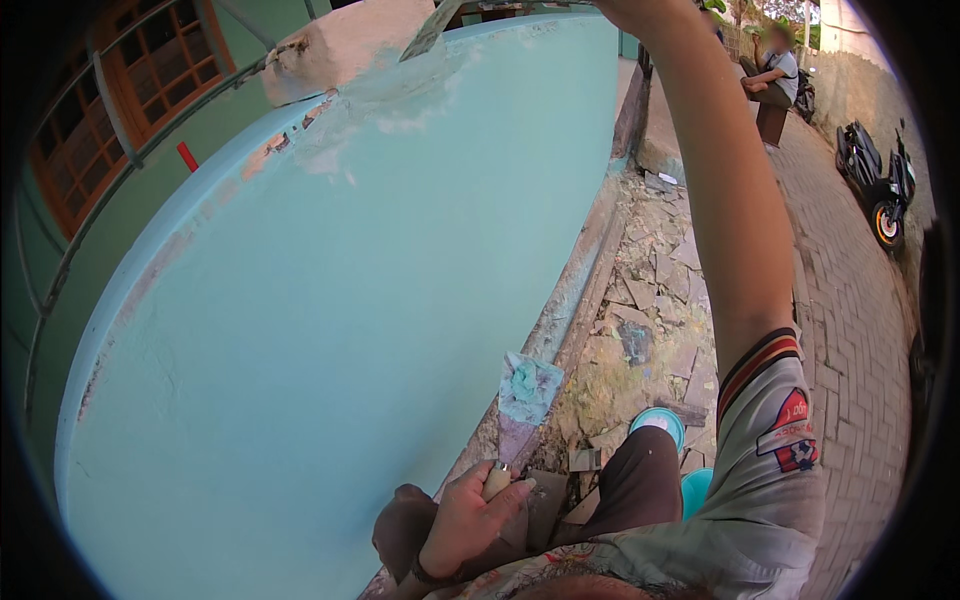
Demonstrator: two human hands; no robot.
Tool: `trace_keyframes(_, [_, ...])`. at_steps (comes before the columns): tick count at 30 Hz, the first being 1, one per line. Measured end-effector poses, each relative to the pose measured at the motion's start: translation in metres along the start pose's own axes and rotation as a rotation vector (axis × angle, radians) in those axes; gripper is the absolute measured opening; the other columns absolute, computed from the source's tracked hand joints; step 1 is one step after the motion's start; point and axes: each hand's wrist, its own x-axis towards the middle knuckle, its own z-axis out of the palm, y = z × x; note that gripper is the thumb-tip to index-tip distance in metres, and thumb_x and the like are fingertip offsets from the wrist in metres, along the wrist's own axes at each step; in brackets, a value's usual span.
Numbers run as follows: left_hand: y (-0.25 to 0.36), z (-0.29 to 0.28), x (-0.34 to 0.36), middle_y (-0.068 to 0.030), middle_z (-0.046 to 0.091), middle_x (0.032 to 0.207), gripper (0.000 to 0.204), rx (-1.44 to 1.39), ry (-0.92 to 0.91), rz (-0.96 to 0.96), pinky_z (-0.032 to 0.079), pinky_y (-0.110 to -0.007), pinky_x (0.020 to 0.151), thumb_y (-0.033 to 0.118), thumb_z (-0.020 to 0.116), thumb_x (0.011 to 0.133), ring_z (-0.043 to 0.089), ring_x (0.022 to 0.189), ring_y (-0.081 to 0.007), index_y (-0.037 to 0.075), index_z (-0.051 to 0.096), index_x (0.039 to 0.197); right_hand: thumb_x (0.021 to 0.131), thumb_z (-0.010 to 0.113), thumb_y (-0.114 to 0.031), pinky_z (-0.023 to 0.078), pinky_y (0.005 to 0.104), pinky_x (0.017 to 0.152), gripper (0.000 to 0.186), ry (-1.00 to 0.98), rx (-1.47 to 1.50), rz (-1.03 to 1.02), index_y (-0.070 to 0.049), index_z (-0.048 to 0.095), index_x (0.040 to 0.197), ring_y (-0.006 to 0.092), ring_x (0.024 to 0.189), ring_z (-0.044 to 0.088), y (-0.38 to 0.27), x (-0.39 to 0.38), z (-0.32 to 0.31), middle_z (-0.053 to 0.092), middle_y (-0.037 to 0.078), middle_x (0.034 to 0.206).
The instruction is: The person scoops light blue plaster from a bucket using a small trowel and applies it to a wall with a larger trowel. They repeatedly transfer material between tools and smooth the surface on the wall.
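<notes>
Pale-turquoise plastered wall (380,270). Flat, broad-tipped putty knife (517,437): cream handle (496,482), aqua-smeared blade (530,388). Grey fabric sleeve (735,500), dark cuff (762,362) striped red and tan. Grey-brown brick-patterned paving (850,340).

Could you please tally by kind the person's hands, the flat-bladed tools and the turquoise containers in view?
Hands: 2 (left hand; right hand, cut off by the top edge)
Flat-bladed tools: 2 (scraper; upper blade)
Turquoise containers: 2 (farther tub; nearer tub, both partly hidden)
Total: 6

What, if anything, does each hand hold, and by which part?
Left hand: a scraper by its handle. Right hand: mostly out of frame; its hold cannot be told.
</notes>
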Motion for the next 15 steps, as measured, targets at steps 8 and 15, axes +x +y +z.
trace_keyframes(8, [-0.011, 0.008, -0.001, 0.0001, 0.053, 0.058, 0.018, -0.202, 0.079, 0.129, 0.035, -0.02, 0.043, 0.013, 0.062, 0.09, 0.046, 0.047, -0.0053, 0.0, 0.056, 0.101, 0.083, 0.056, -0.021, 0.035, 0.0196, 0.038, 0.037, 0.344, 0.291, 0.158, 0.004, 0.056, 0.11, 0.009, 0.05, 0.05, 0.042, -0.204, -0.039, 0.061, 0.011, 0.073])
trace_keyframes(15, [-0.03, 0.004, 0.015, 0.001, 0.055, 0.065, 0.017, -0.22, -0.005, 0.213, 0.04, -0.019, 0.046, 0.012, 0.062, 0.09, 0.046, 0.049, -0.0032, 0.001, 0.056, 0.101, 0.083, 0.062, -0.028, 0.044, 0.0257, 0.041, 0.047, 0.569, 0.4, 0.494, 0.004, 0.049, 0.115, 0.0182, 0.063, 0.059, 0.058, -0.378, 0.003, 0.06, 0.015, 0.082])
